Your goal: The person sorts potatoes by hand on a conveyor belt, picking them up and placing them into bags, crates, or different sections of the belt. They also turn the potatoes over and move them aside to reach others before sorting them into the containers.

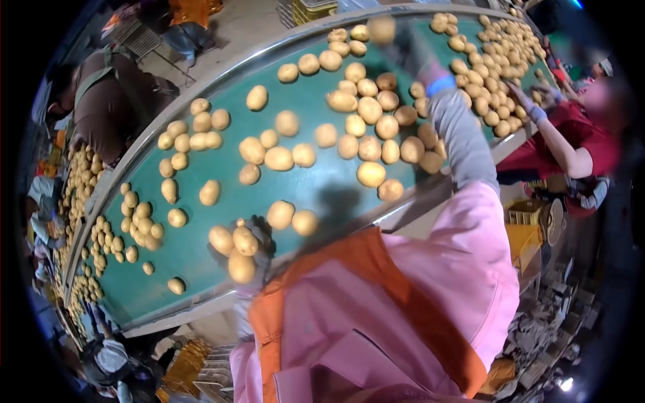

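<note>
Several pale yellow potatoes point(279, 159) lie scattered over a green conveyor belt point(222, 158). My left hand point(263, 236), in a dark glove, is at the near edge of the belt. Its fingers are partly hidden behind the potatoes point(245, 242) it holds, which cover the palm side. My right hand point(411, 52), gloved and smeared by motion, reaches across to the far side of the belt. A blurred potato point(381, 30) is at its fingertips. Below my right forearm, a loose cluster of potatoes point(369, 148) rests on the belt.
A metal rail point(269, 48) runs along the belt's far side. To the right, a person in a red shirt point(591, 138) reaches over a dense pile of potatoes point(494, 67). Another person point(114, 101) bends at the far left. A yellow crate point(524, 218) stands right of me.
</note>
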`<state>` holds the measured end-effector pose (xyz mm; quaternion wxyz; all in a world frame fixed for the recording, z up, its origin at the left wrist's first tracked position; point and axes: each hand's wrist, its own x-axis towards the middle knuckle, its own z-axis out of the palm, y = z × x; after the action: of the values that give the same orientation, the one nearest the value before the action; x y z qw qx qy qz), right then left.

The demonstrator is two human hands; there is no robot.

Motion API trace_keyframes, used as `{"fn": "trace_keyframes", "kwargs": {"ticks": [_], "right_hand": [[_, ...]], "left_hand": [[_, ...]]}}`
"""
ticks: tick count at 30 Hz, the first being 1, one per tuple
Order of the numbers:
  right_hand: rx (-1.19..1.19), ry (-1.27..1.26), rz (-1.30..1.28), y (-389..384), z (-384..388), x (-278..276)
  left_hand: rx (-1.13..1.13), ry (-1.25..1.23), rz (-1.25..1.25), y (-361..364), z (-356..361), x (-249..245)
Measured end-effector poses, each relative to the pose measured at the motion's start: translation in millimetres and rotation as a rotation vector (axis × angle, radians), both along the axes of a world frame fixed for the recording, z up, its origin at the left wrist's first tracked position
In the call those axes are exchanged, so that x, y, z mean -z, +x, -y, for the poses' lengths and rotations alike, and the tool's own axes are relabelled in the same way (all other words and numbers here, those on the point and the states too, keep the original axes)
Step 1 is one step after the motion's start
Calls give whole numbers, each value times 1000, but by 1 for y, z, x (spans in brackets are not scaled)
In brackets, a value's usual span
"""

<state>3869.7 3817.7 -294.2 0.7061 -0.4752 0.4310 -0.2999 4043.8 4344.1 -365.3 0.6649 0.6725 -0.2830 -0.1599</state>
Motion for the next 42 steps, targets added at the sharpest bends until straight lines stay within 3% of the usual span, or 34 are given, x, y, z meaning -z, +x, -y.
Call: {"fn": "trace_keyframes", "kwargs": {"ticks": [2, 3, 5, 7, 8, 9, 10, 11, 12, 14, 15, 17, 21, 23, 25, 28, 31, 33, 36, 37, 39, 41, 42], "right_hand": [[287, -221, 102, -27, 45, -30], [392, -456, -227, -44, 43, -40], [341, -876, -1078, -111, 65, -6], [305, -784, -1074, -150, 25, 8], [307, -856, -1067, -145, 10, 20], [117, -965, -1161, -121, -39, 4], [69, -991, -1135, -112, -60, 32], [-131, -970, -1337, -115, -70, 74], [64, -1058, -1375, -89, -129, 73], [22, -1052, -1226, -83, -166, 68], [63, -1181, -1275, -77, -189, 73], [-157, -1171, -839, -80, -222, 56], [-126, -979, -925, -74, -264, 33], [-275, -1079, -1430, -58, -283, 32], [-291, -900, -1406, -40, -289, 31], [-377, -781, -1206, -6, -303, 39], [-405, -659, -811, 54, -373, 40], [-645, -672, -564, 84, -401, 62], [-799, -506, -536, 124, -389, 12], [-585, -897, -568, 134, -365, 38], [-478, -755, -762, 171, -295, -33], [198, -654, -336, 178, -217, -32], [196, -657, -333, 175, -218, -18]], "left_hand": [[5, 1, 14, 11, -8, 1], [11, 2, 24, 16, -11, 2], [15, 5, 40, 27, -20, 4], [21, 10, 51, 37, -28, 8], [20, 17, 56, 41, -33, 8], [16, 22, 64, 45, -38, 9], [14, 29, 71, 50, -44, 10], [12, 36, 80, 55, -49, 9], [13, 42, 92, 60, -53, 8], [1, 45, 106, 69, -61, 8], [-6, 49, 107, 72, -66, 9], [-8, 47, 104, 79, -76, 10], [-6, 34, 122, 94, -89, 13], [4, 24, 123, 99, -97, 11], [20, 25, 133, 103, -108, 11], [13, 13, 140, 114, -120, 10], [-2, 24, 137, 123, -132, 15], [-19, 20, 136, 130, -138, 17], [-33, 10, 145, 143, -151, 18], [-40, 12, 147, 147, -157, 18], [-50, 15, 147, 156, -167, 17], [-66, 18, 147, 164, -178, 18], [-66, 20, 150, 169, -183, 19]]}}
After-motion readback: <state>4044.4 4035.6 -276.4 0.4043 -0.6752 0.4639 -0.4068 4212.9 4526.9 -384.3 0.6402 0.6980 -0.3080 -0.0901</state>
